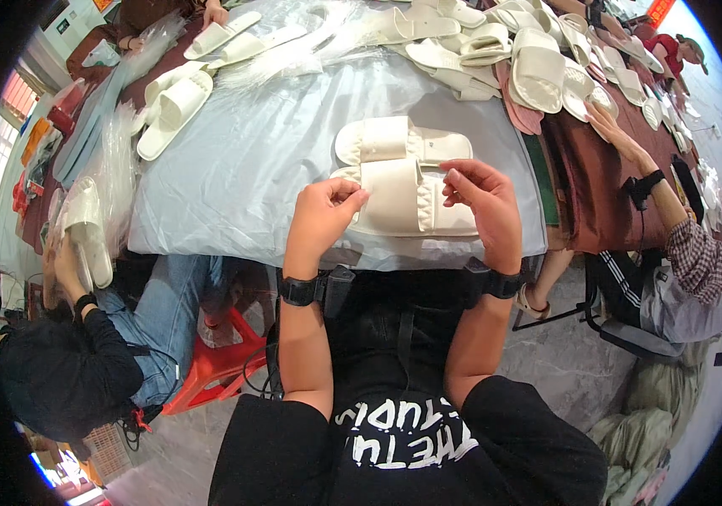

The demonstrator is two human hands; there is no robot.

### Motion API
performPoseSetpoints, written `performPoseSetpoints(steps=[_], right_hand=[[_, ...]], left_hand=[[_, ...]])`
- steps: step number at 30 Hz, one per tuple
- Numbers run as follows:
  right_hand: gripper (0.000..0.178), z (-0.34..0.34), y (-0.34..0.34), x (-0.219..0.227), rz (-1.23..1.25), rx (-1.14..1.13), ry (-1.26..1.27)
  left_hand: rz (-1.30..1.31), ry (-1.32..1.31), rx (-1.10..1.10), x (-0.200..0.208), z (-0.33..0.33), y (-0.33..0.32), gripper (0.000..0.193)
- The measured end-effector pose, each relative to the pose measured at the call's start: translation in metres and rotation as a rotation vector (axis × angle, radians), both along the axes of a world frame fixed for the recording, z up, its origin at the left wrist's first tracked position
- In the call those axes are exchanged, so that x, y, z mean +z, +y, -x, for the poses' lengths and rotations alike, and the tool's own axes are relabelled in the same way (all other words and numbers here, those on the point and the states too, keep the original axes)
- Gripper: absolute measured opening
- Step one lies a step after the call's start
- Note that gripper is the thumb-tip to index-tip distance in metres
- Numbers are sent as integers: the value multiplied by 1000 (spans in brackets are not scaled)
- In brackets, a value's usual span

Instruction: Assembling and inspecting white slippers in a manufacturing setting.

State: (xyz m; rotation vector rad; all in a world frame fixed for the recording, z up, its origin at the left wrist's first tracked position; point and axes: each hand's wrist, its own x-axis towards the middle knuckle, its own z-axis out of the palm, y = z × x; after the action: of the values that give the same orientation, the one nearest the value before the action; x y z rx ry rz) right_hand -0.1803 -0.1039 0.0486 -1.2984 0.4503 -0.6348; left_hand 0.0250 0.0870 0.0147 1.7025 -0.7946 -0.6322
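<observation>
Two cream slippers lie side by side on the grey-covered table in front of me. The far slipper [386,139] and the near slipper [391,196] both have broad straps with ruffled edges. My left hand [320,221] is at the left end of the near slipper, thumb and forefinger pinched together beside the strap. Whether anything thin is between those fingertips I cannot make out. Above the right end of that slipper, my right hand [489,207] has bent fingers, with thumb and forefinger slightly apart and nothing visible between them.
Many cream slippers [538,72] are heaped at the far right, a pink slipper [519,105] among them. Clear plastic bags [293,63] lie at the back. A seated person [66,363] at left holds slippers; another person's hand [609,131] reaches the heap at right. A red stool [217,363] stands lower left.
</observation>
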Motion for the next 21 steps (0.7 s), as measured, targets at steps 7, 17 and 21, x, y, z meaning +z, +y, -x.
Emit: performPoseSetpoints(steps=[7, 17, 21], right_hand=[[20, -8, 8, 5, 78, -227, -2], [15, 2, 1, -2, 409, -389, 272], [15, 3, 19, 6, 1161, -750, 688]], left_hand=[[68, 22, 27, -5, 2, -6, 25], [81, 40, 13, -7, -1, -7, 25], [45, 31, 13, -3, 0, -4, 25]])
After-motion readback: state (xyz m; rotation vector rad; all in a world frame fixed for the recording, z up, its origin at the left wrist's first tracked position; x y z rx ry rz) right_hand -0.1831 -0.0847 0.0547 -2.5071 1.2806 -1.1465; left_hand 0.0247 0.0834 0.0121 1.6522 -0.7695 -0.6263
